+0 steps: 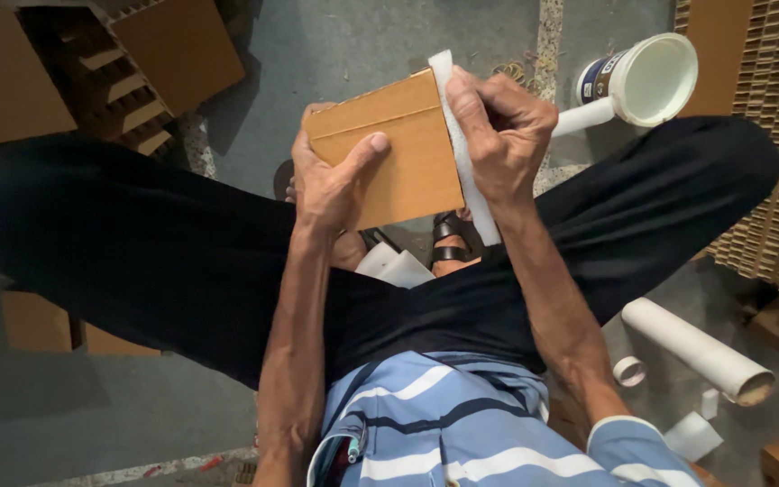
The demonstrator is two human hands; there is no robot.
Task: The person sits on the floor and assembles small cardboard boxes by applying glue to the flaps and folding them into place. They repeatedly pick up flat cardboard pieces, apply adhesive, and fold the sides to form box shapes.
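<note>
While the left hand (pixel 335 185) grips the one cardboard block (pixel 389 149) by its near edge, fingers wrapped around it above the lap, the right hand (pixel 498 135) presses a single white strip (pixel 463 171) along its side. The block looks light and stiff — best held by its edges. One white tub (pixel 651 79) — two white tubes (pixel 696 350).

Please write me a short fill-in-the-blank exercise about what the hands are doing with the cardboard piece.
1. The left hand holds a brown ____ piece.
2. The right hand presses a ____ strip along the piece's edge.
3. The white tub on the floor lies beyond the person's ____ knee.

Missing words: cardboard; white; right
</note>
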